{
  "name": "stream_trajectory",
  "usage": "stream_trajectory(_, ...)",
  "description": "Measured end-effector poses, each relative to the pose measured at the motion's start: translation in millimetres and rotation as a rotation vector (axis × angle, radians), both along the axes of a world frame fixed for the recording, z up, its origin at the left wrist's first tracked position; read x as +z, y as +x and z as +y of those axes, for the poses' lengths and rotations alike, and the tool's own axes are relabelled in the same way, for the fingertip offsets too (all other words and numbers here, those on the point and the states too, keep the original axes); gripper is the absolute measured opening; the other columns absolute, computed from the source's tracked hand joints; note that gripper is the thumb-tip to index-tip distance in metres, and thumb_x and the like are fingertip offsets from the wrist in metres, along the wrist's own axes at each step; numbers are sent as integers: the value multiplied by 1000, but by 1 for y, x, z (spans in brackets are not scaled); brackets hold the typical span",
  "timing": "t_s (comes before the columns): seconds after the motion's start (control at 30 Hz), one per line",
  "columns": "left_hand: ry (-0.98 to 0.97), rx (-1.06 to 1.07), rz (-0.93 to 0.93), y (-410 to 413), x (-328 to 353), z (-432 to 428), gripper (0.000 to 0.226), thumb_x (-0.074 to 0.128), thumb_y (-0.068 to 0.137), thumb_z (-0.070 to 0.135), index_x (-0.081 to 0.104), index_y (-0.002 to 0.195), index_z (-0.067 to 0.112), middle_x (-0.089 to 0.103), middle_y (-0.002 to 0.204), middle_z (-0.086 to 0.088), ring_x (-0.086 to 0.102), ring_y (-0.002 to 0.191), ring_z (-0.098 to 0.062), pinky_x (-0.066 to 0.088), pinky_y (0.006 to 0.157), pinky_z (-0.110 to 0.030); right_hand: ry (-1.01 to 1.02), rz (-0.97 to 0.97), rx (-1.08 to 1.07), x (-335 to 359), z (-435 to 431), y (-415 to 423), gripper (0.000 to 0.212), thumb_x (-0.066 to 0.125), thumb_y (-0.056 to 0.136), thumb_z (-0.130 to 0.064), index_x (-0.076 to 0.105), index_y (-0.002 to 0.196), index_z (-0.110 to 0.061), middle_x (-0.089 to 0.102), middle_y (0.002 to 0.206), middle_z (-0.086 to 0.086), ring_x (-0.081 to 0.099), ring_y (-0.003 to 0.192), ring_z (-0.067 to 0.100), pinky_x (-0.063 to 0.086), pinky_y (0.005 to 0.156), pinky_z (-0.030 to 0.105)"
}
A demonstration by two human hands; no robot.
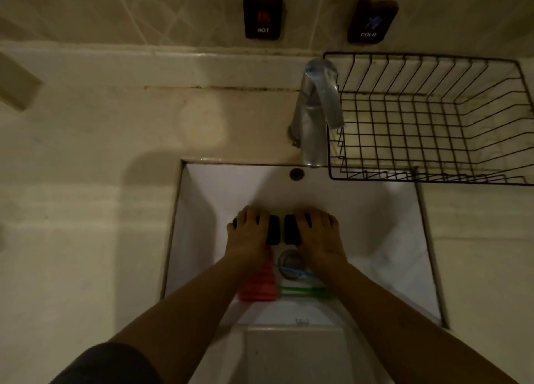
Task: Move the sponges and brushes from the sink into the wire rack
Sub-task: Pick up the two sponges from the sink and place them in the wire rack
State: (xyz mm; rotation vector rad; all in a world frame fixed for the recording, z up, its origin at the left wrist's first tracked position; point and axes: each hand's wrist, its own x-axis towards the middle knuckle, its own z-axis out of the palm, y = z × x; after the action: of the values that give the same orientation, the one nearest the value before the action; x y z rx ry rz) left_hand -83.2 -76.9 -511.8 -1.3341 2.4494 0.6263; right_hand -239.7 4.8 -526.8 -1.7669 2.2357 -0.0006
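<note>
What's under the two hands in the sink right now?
A black sponge under the left hand, another under the right hand. Fingers hide their far ends. The red sponge runs under the left wrist.

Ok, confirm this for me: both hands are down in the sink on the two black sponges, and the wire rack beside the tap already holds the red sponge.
Not quite. The head view shows the wire rack holding nothing; the red sponge lies in the sink under the left hand. The rest stands: left and right hand are on the black sponges.

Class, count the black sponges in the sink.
2. One sponge lies under the left hand, the other sponge under the right hand, side by side. More could be hidden beneath the hands.
</note>
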Motion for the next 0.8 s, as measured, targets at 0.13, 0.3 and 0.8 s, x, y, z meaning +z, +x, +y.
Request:
stream_trajectory(0.13, -22, -40, 77, 12, 16, 0, 82, 68, 75, 35, 27, 145, 19, 34, 143, -13, 33, 126, -34, 39, 98, -48, -86, 6, -19, 23, 14, -8, 79, 78, 65, -28, 48, 135, -7, 56, 117, 22, 44, 109, 35, 46, 92, 57)
stream_trajectory(0.3, -26, 7, 180, 21, 58, 2, 84, 68, 79, 37, 22, 147, 18, 38, 144, -8, 36, 126, -29, 42, 100, -49, -35, 22, -92, 63, 25, -11, 85, 81, 67, -31, 41, 141, -16, 55, 120, 19, 53, 108, 37, 49, 89, 52)
stream_trajectory(0.8, -207, -128, 311, 20, 141, 29, 68, 63, 79, 48, 38, 138, 23, 45, 137, -4, 41, 122, -24, 39, 97, -42, -188, -58, -95, 160, 57, -21, 74, 73, 75, -37, 39, 138, -20, 48, 133, 8, 47, 119, 26, 48, 95, 39)
